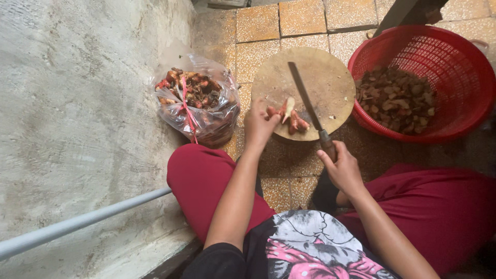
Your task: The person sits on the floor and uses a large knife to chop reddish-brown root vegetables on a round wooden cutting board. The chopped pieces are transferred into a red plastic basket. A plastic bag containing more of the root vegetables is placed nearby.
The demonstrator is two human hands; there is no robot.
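Head view, single frame, all places given relative to the round wooden chopping block (330,77). Item one: the block itself, a thick disc of pale, scarred wood set on speckled tan floor tiles (258,23), its face dry and marked with cuts. Item two: root pieces (292,118), knobby, reddish-pink skin with one cream cut face showing, lying on the block's near edge. Item three: left hand (260,125), fingers curled down onto the near-left end of the root pieces, pinning them to the wood. Item four: knife (306,98), long narrow dark blade with a round wooden handle; long axis runs from the block's near-right rim up toward its far centre, tip pointing away from the person and slightly left, blade just right of the root pieces. Item five: right hand (342,168), closed around the knife handle just off the block's near-right rim. Item six: red plastic basket (465,57), round, lattice-walled, touching the block's right side, holding brown, dry-looking cut chips (395,98). Item seven: clear plastic bag (199,98), crinkled, tied with a pink string, filled with reddish-brown roots, just left of the block. Item eight: rough grey concrete wall (77,103) further left, with a grey pipe (77,223) along its base. Item nine: red trousers (201,175), nearest the camera, below the block.
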